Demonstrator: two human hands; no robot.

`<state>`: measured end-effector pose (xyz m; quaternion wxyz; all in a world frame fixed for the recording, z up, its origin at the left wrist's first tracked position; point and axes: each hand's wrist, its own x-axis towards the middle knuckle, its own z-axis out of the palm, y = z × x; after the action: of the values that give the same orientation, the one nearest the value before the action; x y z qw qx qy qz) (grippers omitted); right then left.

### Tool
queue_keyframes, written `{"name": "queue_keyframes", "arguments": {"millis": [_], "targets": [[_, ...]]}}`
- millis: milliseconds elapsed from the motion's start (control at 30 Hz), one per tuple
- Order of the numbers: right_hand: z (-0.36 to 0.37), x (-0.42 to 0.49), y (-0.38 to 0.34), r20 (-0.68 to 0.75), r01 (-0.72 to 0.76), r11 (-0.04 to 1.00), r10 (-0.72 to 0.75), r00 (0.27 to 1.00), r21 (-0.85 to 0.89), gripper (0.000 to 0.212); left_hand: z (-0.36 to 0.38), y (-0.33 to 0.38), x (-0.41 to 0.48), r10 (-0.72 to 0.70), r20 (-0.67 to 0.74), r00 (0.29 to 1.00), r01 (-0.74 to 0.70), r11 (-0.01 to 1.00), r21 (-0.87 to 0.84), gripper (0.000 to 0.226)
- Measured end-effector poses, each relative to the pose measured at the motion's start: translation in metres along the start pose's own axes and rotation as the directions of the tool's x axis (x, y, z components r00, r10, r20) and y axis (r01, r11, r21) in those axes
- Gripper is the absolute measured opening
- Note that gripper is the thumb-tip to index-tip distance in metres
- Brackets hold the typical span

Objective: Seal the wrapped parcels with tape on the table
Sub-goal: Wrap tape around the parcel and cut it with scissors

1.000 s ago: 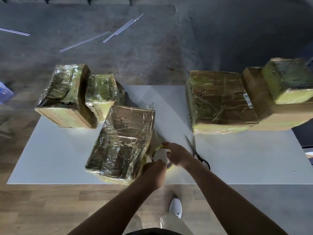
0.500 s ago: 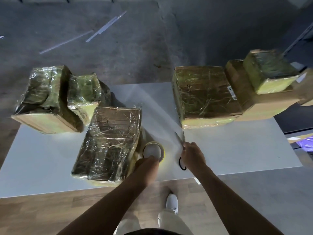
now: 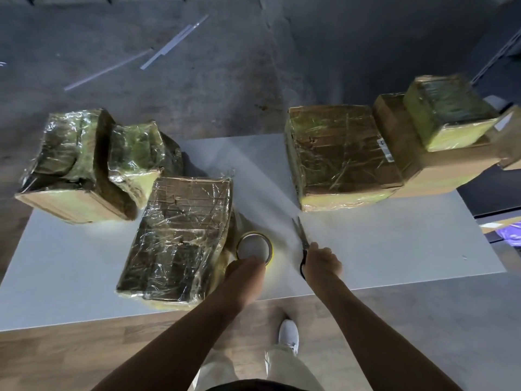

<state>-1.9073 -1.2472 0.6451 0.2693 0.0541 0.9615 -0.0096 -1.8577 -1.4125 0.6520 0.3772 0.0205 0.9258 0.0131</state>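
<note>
Near the front edge of the table (image 3: 394,244), the nearest wrapped parcel (image 3: 180,238) is seen lying flat, covered in crinkled clear film. No strip of sealing tape can be made out on it, though the glare on the film makes this hard to judge. Just beside its right flank the tape roll (image 3: 253,235) is lying flat on the table. The roll's near edge is gripped by the left hand (image 3: 245,270), whose fingers are curled over it. Whether a length of tape has already been drawn from the roll to the parcel cannot be told.

To the right of the roll, the scissors (image 3: 301,235) are held by the right hand (image 3: 322,262), which is clamped round the handles, with the blades pointed away across the table.

Sealing of this parcel is judged to be only at its start: tape has yet to be pulled, cut and pressed down.

Further out, two wrapped parcels (image 3: 64,165) are grouped at the far left, and a large wrapped parcel (image 3: 338,156) stands at the far right beside a cardboard box (image 3: 417,165) with a small wrapped parcel (image 3: 448,114) on top. Whether any of these is taped cannot be seen.
</note>
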Motion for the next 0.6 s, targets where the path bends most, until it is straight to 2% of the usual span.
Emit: {"name": "queue_keyframes", "arguments": {"millis": [33,67,100,133,167,200,233,267,300,333,367,433,533,600], "targets": [[-0.001,0.0,-0.001,-0.004,0.006,1.0,-0.006,1.0,0.015,0.035,0.014,-0.012,0.013,-0.05,-0.065,0.997,0.06,0.983,0.171,0.016],[-0.002,0.0,-0.001,-0.014,0.025,0.999,-0.024,1.0,0.031,0.033,0.029,-0.016,0.026,-0.045,-0.08,0.996,0.081,0.843,0.531,0.018],[-0.006,0.0,-0.003,-0.011,0.054,0.998,-0.053,0.999,0.043,0.031,0.038,-0.016,0.029,-0.012,-0.007,1.0,0.013,0.571,0.821,0.019],[-0.009,0.0,-0.005,-0.007,0.097,0.993,-0.097,0.995,0.063,0.029,0.043,-0.015,0.029,-0.052,0.084,0.995,-0.058,0.384,0.921,0.018],[-0.014,0.0,-0.007,0.005,0.133,0.987,-0.134,0.991,0.094,0.027,0.044,-0.015,0.024,-0.062,0.186,0.981,-0.151,0.367,0.918,0.016],[-0.018,0.002,-0.01,0.014,0.164,0.978,-0.167,0.986,0.127,0.026,0.037,-0.014,0.02,-0.063,0.218,0.974,-0.167,0.454,0.876,0.016],[-0.024,0.002,-0.014,0.03,0.182,0.971,-0.189,0.982,0.156,0.026,0.031,-0.009,0.018,-0.07,0.187,0.98,-0.115,0.567,0.816,0.015],[-0.03,0.002,-0.017,0.041,0.21,0.962,-0.22,0.975,0.174,0.026,0.022,-0.005,0.015,-0.051,0.121,0.991,-0.05,0.702,0.711,0.016],[-0.037,0.001,-0.021,0.051,0.235,0.954,-0.248,0.967,0.187,0.026,0.01,-0.006,0.006,-0.031,0.054,0.998,-0.002,0.85,0.527,0.018],[-0.043,0.0,-0.025,0.052,0.267,0.943,-0.282,0.958,0.198,0.026,0.004,-0.006,0.002,-0.001,-0.062,0.998,0.025,0.917,0.397,0.02],[-0.051,-0.002,-0.029,0.048,0.289,0.934,-0.305,0.951,0.21,0.026,-0.005,-0.001,-0.004,0.038,-0.125,0.991,0.004,0.949,0.314,0.019],[-0.066,-0.006,-0.035,0.016,0.325,0.917,-0.338,0.941,0.23,0.025,-0.004,0.001,-0.008,0.165,-0.131,0.978,-0.133,0.965,0.224,0.026],[-0.087,-0.012,-0.04,0.006,0.374,0.905,-0.383,0.924,0.203,0.013,-0.014,-0.001,-0.018,0.166,-0.251,0.954,-0.125,0.977,0.172,0.028],[-0.1,-0.018,-0.042,0.01,0.393,0.907,-0.399,0.917,0.149,0.021,-0.017,-0.002,-0.02,0.191,-0.248,0.95,-0.158,0.976,0.147,0.027]]}}
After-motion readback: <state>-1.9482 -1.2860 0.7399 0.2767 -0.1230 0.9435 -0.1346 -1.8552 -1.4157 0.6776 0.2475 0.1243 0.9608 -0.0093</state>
